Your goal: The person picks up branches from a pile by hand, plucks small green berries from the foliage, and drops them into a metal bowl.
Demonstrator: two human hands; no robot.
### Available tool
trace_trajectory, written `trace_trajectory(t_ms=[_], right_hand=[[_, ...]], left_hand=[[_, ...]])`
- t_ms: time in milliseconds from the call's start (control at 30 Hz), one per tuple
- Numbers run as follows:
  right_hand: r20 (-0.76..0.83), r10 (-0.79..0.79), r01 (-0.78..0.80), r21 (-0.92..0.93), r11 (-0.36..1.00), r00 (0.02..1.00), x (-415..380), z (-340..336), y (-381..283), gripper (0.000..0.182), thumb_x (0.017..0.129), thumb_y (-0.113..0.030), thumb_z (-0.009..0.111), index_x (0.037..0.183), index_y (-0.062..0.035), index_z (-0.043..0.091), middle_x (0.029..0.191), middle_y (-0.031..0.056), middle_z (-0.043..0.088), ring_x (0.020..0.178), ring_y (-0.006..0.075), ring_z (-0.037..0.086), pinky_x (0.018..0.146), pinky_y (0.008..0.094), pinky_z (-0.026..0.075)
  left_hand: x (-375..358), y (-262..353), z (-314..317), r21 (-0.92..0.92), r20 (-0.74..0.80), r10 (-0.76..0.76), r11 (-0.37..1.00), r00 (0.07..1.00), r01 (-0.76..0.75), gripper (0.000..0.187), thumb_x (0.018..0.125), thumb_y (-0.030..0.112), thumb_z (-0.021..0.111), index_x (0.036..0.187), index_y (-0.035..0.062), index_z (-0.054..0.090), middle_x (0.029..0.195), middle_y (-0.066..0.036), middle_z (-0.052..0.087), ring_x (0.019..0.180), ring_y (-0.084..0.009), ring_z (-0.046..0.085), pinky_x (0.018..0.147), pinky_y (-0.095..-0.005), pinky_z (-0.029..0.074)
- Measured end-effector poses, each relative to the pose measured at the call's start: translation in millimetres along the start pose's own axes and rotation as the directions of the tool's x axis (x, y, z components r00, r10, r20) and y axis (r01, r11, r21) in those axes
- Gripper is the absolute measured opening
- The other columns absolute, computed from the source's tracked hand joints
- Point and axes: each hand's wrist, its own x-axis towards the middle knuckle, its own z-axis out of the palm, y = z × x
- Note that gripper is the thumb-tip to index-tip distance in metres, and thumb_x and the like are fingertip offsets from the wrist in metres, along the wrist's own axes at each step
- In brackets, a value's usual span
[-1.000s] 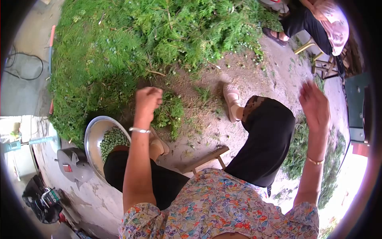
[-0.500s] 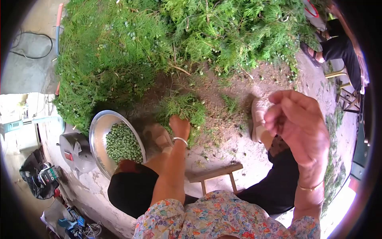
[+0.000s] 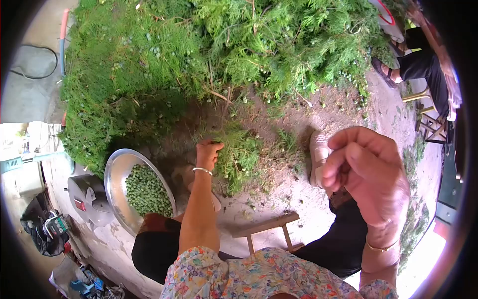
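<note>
My left hand (image 3: 208, 153) is closed beside a green cypress sprig (image 3: 240, 155), low over the ground between my feet. The sprig fans out to the right of the fingers, which seem to grip its left edge. Raised close to the camera, my right hand (image 3: 371, 172) has its fingers curled in and the thumb pressed toward them. Whatever lies inside that curl is hidden. Left of my left hand, a tilted metal basin (image 3: 113, 187) holds many small green cones (image 3: 148, 192), next to my knee.
A big heap of cypress branches (image 3: 199, 55) spreads across the far side. A small wooden stool (image 3: 266, 225) stands between my legs. Another person's leg (image 3: 423, 67) and sandal are at the right. A grey metal container (image 3: 89, 199) and a black bag (image 3: 42, 224) sit at the left.
My left hand has moved left, and the sprig now lies to its right instead of beyond it. My right hand stays raised, its fingers slightly lower. The view has shifted a little.
</note>
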Motion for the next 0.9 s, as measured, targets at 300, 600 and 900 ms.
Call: trace_trajectory(t_ms=[300,600,900], right_hand=[[0.170,-0.248,0.298,-0.427,0.854,0.954,7,2,12,0.028,0.082,-0.013,0.062,0.101,0.0068,0.058,0.081,0.0144,0.065,0.074,0.0188,0.063,0.068,0.0284,0.050],[0.479,-0.472,0.670,-0.579,0.463,0.740,7,26,11,0.052,0.069,-0.018,0.075,0.114,-0.0009,0.057,0.098,0.0156,0.064,0.094,0.0287,0.062,0.085,0.0372,0.048],[0.150,-0.411,0.421,-0.044,0.906,0.899,15,29,-2,0.017,0.077,-0.008,0.070,0.092,-0.0009,0.066,0.081,0.0039,0.066,0.072,0.0107,0.056,0.072,0.0290,0.047]], left_hand=[[-141,134,13,0.053,0.271,0.156,0.983,0.950,-0.177,0.011,0.073,-0.004,0.066,0.079,0.0010,0.058,0.057,0.002,0.045,0.041,-0.0056,0.034,0.036,-0.0207,0.023],[-291,224,24,-0.155,0.636,0.397,0.906,0.662,-0.394,0.023,0.074,-0.003,0.064,0.096,0.0011,0.058,0.065,0.002,0.052,0.043,-0.0013,0.038,0.038,-0.0191,0.033],[-299,219,28,-0.292,0.021,0.861,0.491,0.508,-0.821,0.031,0.080,0.004,0.063,0.109,-0.0041,0.056,0.085,-0.011,0.063,0.061,-0.0112,0.056,0.051,-0.0237,0.047]])
